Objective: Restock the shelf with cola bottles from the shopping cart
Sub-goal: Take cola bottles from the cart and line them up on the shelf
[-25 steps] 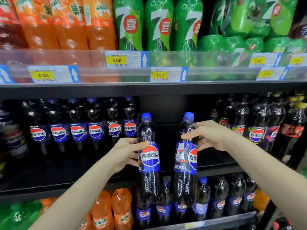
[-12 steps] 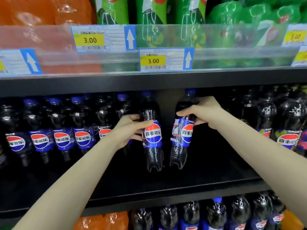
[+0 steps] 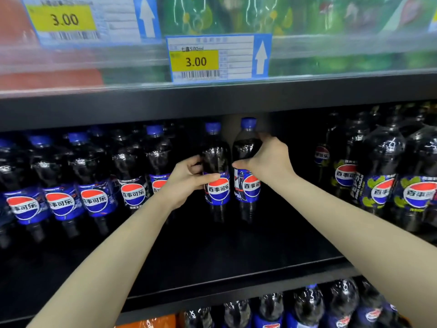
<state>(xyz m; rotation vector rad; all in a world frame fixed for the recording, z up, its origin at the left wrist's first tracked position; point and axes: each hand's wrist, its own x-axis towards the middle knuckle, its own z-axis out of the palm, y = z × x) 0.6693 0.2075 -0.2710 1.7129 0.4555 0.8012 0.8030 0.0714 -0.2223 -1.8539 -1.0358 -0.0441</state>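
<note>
Two cola bottles with blue caps and blue labels stand upright side by side deep on the black middle shelf (image 3: 236,261). My left hand (image 3: 186,178) grips the left cola bottle (image 3: 216,166) around its upper body. The right cola bottle (image 3: 247,185) is held by my right hand (image 3: 269,159) at its shoulder. Both bottles sit in the gap between a row of cola bottles (image 3: 94,185) on the left and other cola bottles on the right. The shopping cart is out of view.
Zero-sugar cola bottles (image 3: 383,181) with green-marked labels fill the shelf's right side. The shelf above (image 3: 212,100) hangs low, carrying price tags (image 3: 217,58), orange and green soda bottles. More cola bottles (image 3: 307,308) stand on the shelf below.
Both hands have pushed the two bottles further back into the shelf gap and set them upright. The view has moved closer to the shelf.
</note>
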